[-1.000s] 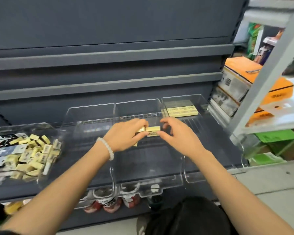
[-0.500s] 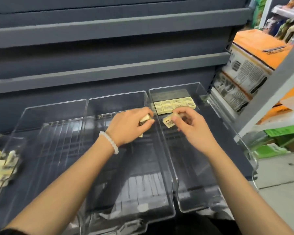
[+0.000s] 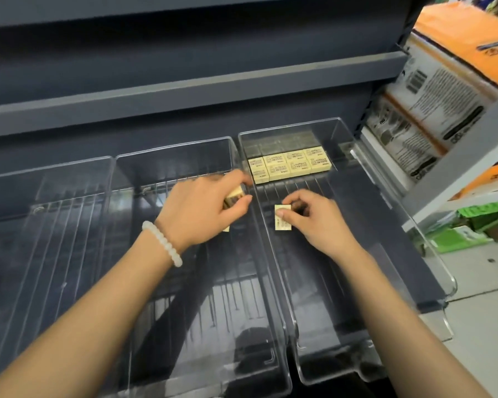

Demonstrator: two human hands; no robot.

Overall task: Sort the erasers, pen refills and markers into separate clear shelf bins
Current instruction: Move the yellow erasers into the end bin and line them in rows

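Observation:
Three clear bins stand side by side on the dark shelf. At the back of the right bin point(image 3: 431, 254) lie several pale yellow erasers point(image 3: 289, 165) in neat rows. My right hand point(image 3: 316, 222) is inside that bin and pinches one yellow eraser point(image 3: 282, 218) between thumb and fingers. Over the middle bin point(image 3: 184, 156), near the wall shared with the right bin, my left hand point(image 3: 202, 214) grips a small stack of erasers point(image 3: 235, 196). The left bin point(image 3: 49, 179) holds nothing that I can see.
Grey shelf boards point(image 3: 184, 84) run above the bins. Orange and white boxes point(image 3: 443, 90) are stacked on a white rack to the right, with green packs point(image 3: 460, 237) lower down. A white bead bracelet point(image 3: 163, 242) is on my left wrist.
My view has moved closer and to the right; the bin of mixed items on the left has left the frame. My right hand took one eraser from the left hand's stack into the right bin.

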